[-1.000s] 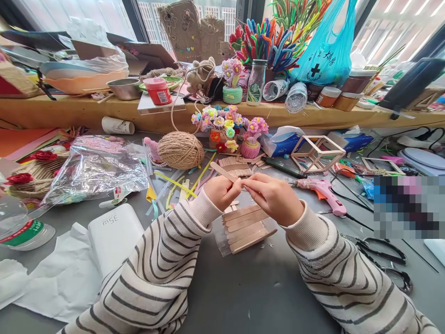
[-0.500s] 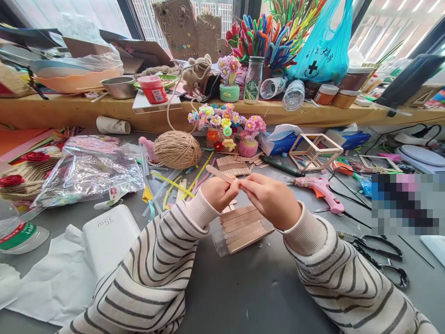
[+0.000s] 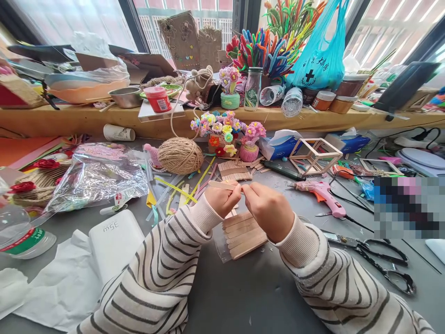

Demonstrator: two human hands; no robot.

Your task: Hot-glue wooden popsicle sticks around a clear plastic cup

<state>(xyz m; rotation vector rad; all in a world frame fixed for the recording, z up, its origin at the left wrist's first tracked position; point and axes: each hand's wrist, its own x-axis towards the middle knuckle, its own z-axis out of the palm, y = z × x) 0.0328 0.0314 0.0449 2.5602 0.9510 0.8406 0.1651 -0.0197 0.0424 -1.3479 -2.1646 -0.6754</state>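
Observation:
My left hand [image 3: 223,199] and my right hand [image 3: 269,208] meet above the grey table, both pinched on one wooden craft stick [image 3: 220,185] whose free end points left. Under the hands lies a flat panel of craft sticks [image 3: 244,232] laid side by side on a clear sheet. A loose pile of craft sticks [image 3: 234,170] sits just beyond the hands. Both sleeves are cream with dark stripes.
A jute twine ball [image 3: 180,155] lies at centre left, a pink glue gun [image 3: 321,190] and a stick-frame cube [image 3: 314,155] to the right, scissors [image 3: 382,260] at right front. A white box [image 3: 113,239], paper and a foil bag [image 3: 97,174] lie left. A cluttered wooden shelf [image 3: 86,118] runs behind.
The stick held in both hands has tilted from pointing up-left to nearly level. The hands have stayed over the stick panel; the view shifted slightly.

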